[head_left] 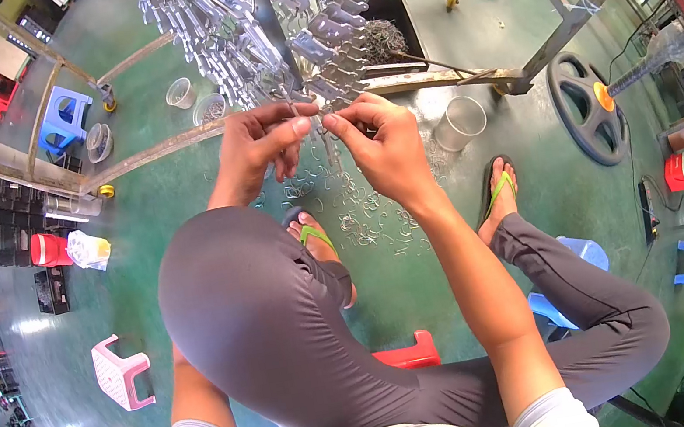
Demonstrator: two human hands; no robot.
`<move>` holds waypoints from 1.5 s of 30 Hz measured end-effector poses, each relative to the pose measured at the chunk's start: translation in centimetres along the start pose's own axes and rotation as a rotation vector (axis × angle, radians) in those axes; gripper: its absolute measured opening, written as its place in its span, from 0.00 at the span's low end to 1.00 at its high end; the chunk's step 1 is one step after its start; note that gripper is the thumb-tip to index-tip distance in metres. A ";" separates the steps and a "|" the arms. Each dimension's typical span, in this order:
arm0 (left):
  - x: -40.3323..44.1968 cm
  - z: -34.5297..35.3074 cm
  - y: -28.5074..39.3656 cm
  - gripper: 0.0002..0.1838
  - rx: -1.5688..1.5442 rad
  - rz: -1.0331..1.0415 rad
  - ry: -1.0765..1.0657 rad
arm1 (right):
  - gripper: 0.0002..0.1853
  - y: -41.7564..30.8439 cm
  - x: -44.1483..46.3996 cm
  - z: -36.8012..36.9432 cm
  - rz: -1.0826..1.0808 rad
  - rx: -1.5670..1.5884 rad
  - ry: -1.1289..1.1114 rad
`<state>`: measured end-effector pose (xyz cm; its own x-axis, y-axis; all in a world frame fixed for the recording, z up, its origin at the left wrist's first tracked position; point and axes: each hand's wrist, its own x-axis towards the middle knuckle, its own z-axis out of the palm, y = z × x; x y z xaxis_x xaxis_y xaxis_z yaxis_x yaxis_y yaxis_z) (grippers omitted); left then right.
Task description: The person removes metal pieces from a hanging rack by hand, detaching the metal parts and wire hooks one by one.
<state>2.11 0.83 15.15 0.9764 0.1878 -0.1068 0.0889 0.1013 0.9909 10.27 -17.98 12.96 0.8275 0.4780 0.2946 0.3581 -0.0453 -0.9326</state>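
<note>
Bunches of grey metal brackets (236,39) hang from a rack in front of me, with more silvery brackets (324,35) to the right of a dark upright post. At the lower end of these bunches my two hands meet. My left hand (257,147) is closed, its thumb and forefinger pinched on a thin metal piece. Close beside it my right hand (385,145) also pinches a small metal piece, whose exact shape is hidden by the fingers. Below them, many small bent metal hooks (359,211) lie scattered over the green floor between my feet.
A wheeled metal frame (165,154) surrounds the hanging brackets. Clear plastic tubs (461,123) stand on the floor, and a black crate (412,31) holds a tangle of wire. A black handwheel (587,106) is at right. Pink (120,370) and blue stools (62,118) stand around.
</note>
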 end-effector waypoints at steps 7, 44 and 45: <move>-0.1 0.1 -2.7 0.29 0.226 -0.132 -0.079 | 0.11 -1.1 0.8 -0.8 -0.031 -0.098 -0.133; -4.7 -3.1 -6.4 0.16 0.192 -0.201 -0.046 | 0.10 1.6 -0.4 2.3 0.301 0.256 -0.466; -4.5 -2.9 -6.4 0.16 0.197 -0.201 -0.062 | 0.11 1.6 -0.3 2.0 0.293 0.241 -0.472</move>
<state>-3.41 2.20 9.06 0.9451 0.1222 -0.3030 0.3121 -0.0628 0.9480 9.68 -16.44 10.94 0.5758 0.8157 -0.0547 -0.0098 -0.0600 -0.9981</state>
